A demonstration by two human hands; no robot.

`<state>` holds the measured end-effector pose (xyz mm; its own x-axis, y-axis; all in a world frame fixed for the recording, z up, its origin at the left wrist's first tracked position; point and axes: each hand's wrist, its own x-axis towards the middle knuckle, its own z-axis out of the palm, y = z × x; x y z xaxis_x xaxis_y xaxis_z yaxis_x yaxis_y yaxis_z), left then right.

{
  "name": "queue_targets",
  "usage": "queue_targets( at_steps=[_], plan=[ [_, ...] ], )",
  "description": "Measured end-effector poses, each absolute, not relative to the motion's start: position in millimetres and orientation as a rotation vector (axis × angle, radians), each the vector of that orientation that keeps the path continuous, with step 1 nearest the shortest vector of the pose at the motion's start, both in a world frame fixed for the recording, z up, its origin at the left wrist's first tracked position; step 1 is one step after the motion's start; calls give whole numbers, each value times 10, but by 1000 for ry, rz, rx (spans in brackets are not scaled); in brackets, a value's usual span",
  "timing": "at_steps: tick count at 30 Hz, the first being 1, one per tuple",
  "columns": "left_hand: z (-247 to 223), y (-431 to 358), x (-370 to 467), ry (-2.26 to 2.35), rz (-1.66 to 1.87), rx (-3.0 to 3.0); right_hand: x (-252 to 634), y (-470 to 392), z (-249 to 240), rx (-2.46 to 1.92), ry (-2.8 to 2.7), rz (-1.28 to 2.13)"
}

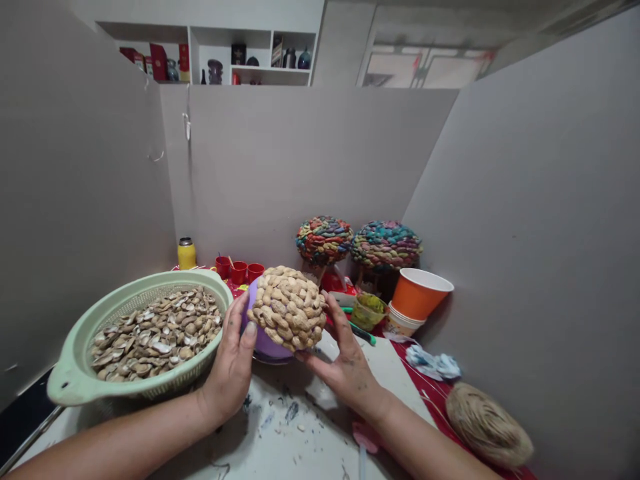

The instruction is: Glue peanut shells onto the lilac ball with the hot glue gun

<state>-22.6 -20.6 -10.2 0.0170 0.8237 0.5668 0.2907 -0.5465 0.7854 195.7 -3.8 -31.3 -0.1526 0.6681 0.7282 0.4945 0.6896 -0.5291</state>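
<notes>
With left hand (230, 363) and right hand (350, 370) spread, cupping the peanut dome (290, 308) at the frame's centre. Looks well covered on the visible face; shows bare purple base (269, 347) at left and below, perhaps yet to cover. Cannot judge the far side.

craft workshop (peanut-covered dome (291, 308), stained table (275, 437))

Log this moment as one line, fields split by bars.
left hand: holding purple base, left side | right hand: cupping right side | peanuts: over base, some purple bare | colander: shells inside, left of hands
</notes>
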Motion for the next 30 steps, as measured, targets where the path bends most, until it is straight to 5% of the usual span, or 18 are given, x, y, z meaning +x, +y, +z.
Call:
queue_targets(
  at_steps=[21,30],
  plan=[
    [-278,-45,-206,1237,1323,2280,2216,258,-88,-1035,-2036,412],
    [-313,-15,-189,1214,1396,2441,1888,-137,479,-735,-2028,-261]
  ],
)
